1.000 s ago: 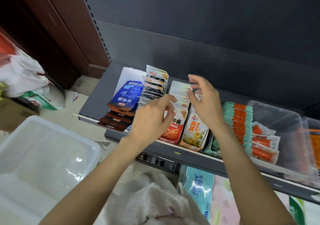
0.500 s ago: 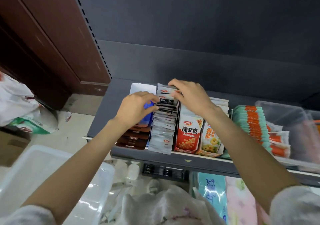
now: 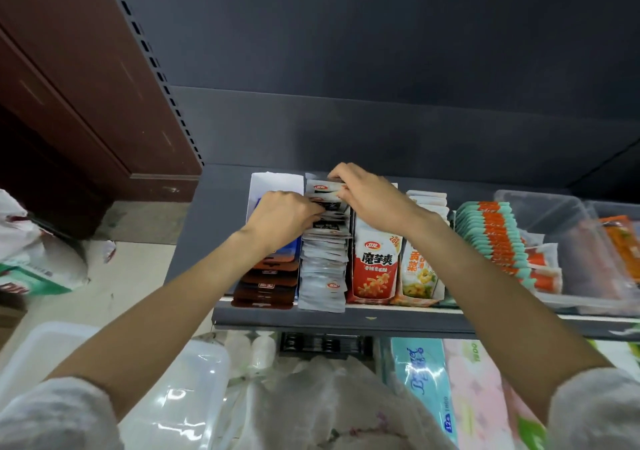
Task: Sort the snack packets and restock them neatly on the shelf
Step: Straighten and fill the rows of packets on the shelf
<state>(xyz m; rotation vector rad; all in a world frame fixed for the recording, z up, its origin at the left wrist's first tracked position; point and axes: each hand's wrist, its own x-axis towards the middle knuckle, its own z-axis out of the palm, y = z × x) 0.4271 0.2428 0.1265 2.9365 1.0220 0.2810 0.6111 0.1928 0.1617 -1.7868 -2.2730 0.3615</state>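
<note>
A dark grey shelf holds rows of snack packets. A row of silver-grey packets runs front to back in the middle. My left hand has its fingertips curled into the left side of this row near the back. My right hand pinches the rearmost packets of the same row from the right. Left of it lies a stack of brown packets with a blue packet mostly hidden under my left hand. Right of it stand red packets and yellow packets.
Teal-and-orange packets fill a clear tray at the right. A white card divider stands at the back. Below the shelf lie tissue packs, a white plastic bag and a clear bin at lower left.
Both hands have moved from the red and yellow rows leftward and deeper onto the silver-grey row, now gripping its rear packets. The camera has come closer to the shelf.
</note>
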